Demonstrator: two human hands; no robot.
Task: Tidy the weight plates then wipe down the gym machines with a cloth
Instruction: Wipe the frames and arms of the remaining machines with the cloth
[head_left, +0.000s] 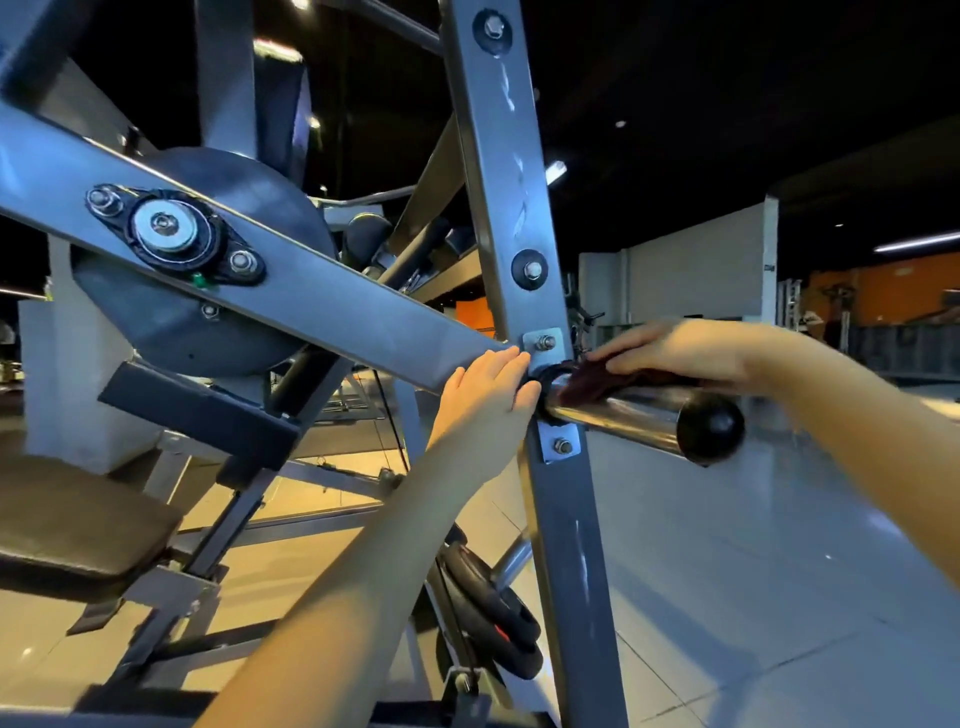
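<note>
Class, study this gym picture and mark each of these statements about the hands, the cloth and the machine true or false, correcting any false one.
1. The right hand presses a dark cloth onto the chrome peg. True.
2. The left hand holds a second cloth. False: it rests bare against the upright beam.
3. Weight plates are loaded on the chrome peg. False: the peg is bare; black plates sit low down near the floor.
4. A padded seat is at lower left. True.
5. The peg's end cap is black. True.

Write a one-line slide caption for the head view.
Right hand presses a dark cloth onto the chrome weight peg while left hand braces the frame.
</note>
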